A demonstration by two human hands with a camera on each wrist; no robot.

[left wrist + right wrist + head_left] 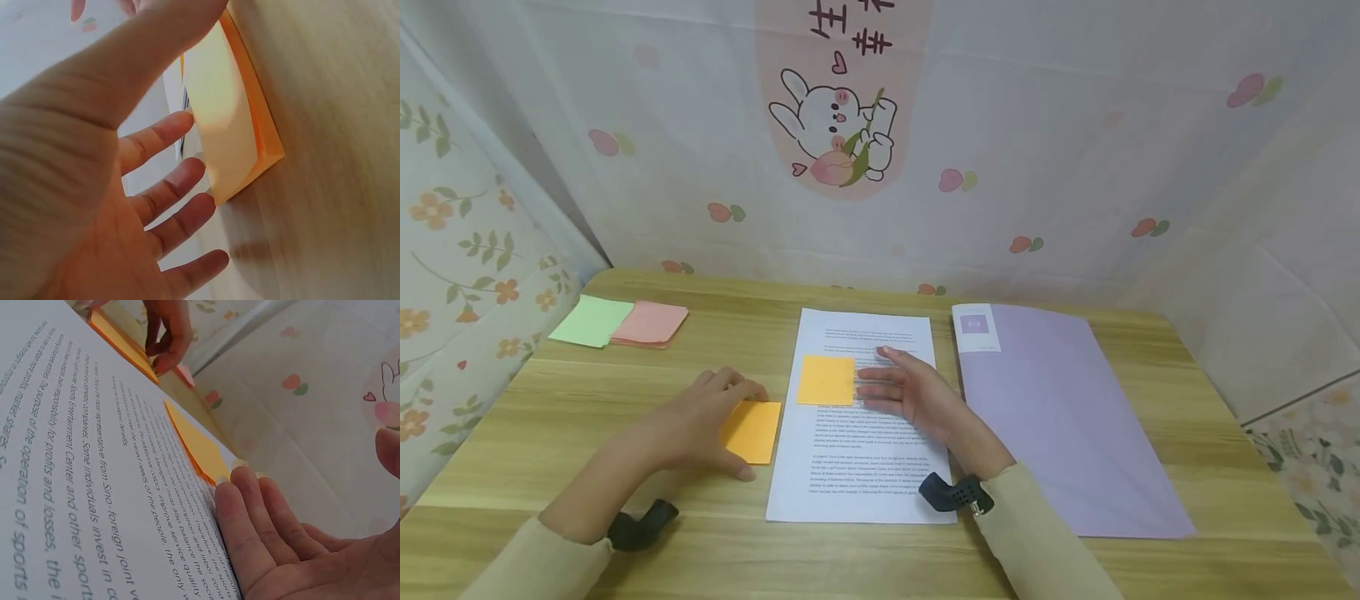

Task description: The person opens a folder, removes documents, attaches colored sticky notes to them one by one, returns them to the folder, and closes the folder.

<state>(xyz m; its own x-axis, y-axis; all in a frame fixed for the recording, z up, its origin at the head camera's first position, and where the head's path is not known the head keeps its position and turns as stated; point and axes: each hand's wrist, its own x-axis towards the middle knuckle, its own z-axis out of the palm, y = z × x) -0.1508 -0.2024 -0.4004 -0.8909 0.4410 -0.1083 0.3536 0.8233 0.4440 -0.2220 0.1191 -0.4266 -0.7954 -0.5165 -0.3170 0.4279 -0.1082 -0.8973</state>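
Observation:
On the wooden table, my left hand (692, 425) reaches around an orange sticky note pad (758, 433) left of the printed sheet. Its thumb lies by the pad's near edge and its spread fingers by the far edge; in the left wrist view the fingertips (194, 172) come right up to the pad's side. A second orange sticky note pad (825, 380) rests on the printed sheet (865, 492), toward its upper left. My right hand (917, 396) is over the sheet with fingers extended, their tips (230, 495) close to that pad's right edge.
Green sticky notes (593, 321) and pink sticky notes (651, 322) lie side by side at the table's back left. To the right of the sheet is a purple folder (1060, 417) with a white label. A patterned curtain (1045, 150) hangs behind the table.

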